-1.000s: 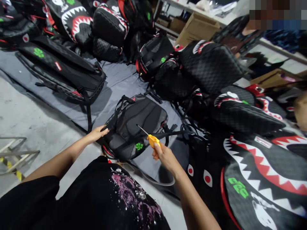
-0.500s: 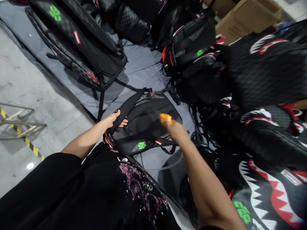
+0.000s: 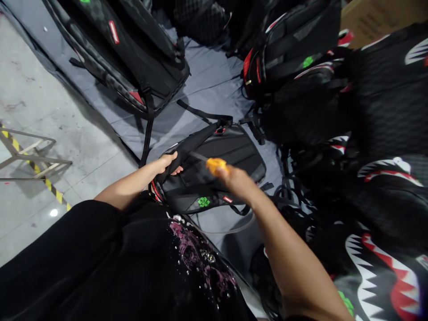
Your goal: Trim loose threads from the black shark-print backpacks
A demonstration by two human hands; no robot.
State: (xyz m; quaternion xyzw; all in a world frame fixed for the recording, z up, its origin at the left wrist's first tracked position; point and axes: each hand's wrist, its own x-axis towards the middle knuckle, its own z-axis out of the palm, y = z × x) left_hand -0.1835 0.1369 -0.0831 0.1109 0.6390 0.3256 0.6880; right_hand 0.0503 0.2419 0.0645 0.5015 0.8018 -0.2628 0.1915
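Note:
A black backpack point(image 3: 236, 147) lies in front of me, back panel up, with a green patch and a small red label on its near strap. My left hand point(image 3: 167, 163) grips the far shoulder strap point(image 3: 197, 141) near its left end, thumb on top and fingertips showing beneath. In my right hand point(image 3: 238, 179) is an orange air blow gun point(image 3: 214, 166), its thin nozzle directed left at that strap, above the back panel. A clear hose point(image 3: 230, 230) curves below the bag; its join to the gun is hidden.
Another black backpack point(image 3: 160, 76) lies at the upper left on the grey cloth point(image 3: 207, 67). Many black bags with shark-mouth prints point(image 3: 371, 272) are piled on the right. A cardboard box point(image 3: 384, 22) stands behind them. On the left floor is a metal frame point(image 3: 33, 156) beside striped tape.
My right hand has moved the blow gun left, closer to the strap in my left hand. The far strap's loose webbing has shifted on the cloth. The view has moved slightly.

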